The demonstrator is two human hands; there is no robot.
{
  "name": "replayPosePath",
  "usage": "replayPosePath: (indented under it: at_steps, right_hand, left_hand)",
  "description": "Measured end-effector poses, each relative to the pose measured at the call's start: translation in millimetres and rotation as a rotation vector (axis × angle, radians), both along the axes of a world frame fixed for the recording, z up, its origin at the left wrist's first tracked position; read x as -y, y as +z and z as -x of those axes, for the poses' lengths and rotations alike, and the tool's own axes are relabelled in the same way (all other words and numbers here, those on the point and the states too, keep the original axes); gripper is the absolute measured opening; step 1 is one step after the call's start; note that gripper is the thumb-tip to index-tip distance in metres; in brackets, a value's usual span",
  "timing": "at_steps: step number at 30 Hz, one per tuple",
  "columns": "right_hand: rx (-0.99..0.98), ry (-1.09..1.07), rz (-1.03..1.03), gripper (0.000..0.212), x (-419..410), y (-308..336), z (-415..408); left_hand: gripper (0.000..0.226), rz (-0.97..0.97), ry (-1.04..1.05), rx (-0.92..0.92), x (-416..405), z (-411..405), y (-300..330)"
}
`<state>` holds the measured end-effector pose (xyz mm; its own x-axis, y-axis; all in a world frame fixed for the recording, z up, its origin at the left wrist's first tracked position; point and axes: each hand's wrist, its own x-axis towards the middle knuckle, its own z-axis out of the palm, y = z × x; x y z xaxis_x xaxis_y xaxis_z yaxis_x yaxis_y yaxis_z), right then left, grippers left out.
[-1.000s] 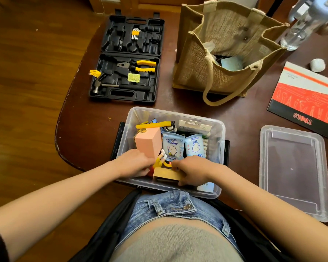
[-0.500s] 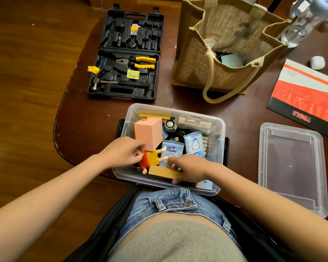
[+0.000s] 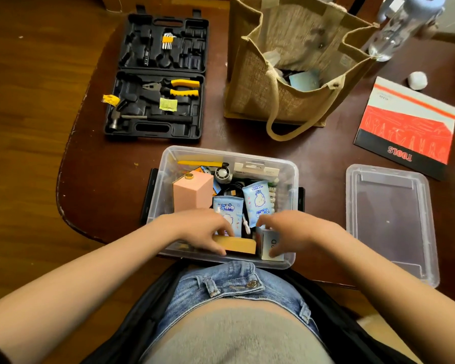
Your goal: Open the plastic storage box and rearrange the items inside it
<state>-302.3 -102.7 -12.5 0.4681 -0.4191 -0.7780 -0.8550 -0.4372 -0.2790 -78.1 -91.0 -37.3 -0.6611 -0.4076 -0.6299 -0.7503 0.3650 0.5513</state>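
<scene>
Change: pink rectangular block [image 3: 192,191] released, now upright at centre left inside clear plastic storage box [image 3: 286,170]; red-and-yellow figure gone from sight.
Meaning: rearranging under way, lid [image 3: 389,222] off at right on bench [image 3: 111,179].
Left hand [image 3: 202,229]: fingers curled on tan wooden block [image 3: 237,244] at near wall.
Right hand [image 3: 286,232]: fingers pinching small white carton [image 3: 268,245], lower right of box.

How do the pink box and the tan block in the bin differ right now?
The pink box stands upright at the bin's left side, untouched; the tan block lies flat against the near wall under the left hand. The pink box is taller and carries a gold cap; the tan block is low and plain. Both are box-shaped.
</scene>
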Motion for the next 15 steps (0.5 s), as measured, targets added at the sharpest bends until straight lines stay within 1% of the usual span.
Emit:
replayPosePath:
  at_steps: [2, 4, 6, 10, 15]
  right_hand:
    - [-0.026, 0.120, 0.104, 0.070, -6.5, -7.6, -5.1]
    - [-0.022, 0.164, 0.147, 0.073, -5.5, -10.3, -8.8]
    - [-0.009, 0.185, 0.133, 0.071, -0.6, -8.9, -10.4]
    - [-0.002, 0.197, 0.044, 0.054, 7.9, -5.3, -9.9]
    - [-0.015, 0.187, -0.024, 0.050, 12.3, -5.1, -9.5]
  left_hand:
    - [0.042, 0.016, -0.063, 0.023, -2.5, 0.9, -1.7]
    - [0.038, 0.028, -0.083, 0.011, -3.7, 0.9, 0.6]
    - [0.032, 0.083, -0.137, 0.021, -2.8, 2.2, 4.9]
    - [0.016, 0.238, -0.262, 0.083, 0.1, 9.4, 12.5]
    - [0.021, 0.266, -0.354, 0.176, 2.2, 23.8, 21.2]
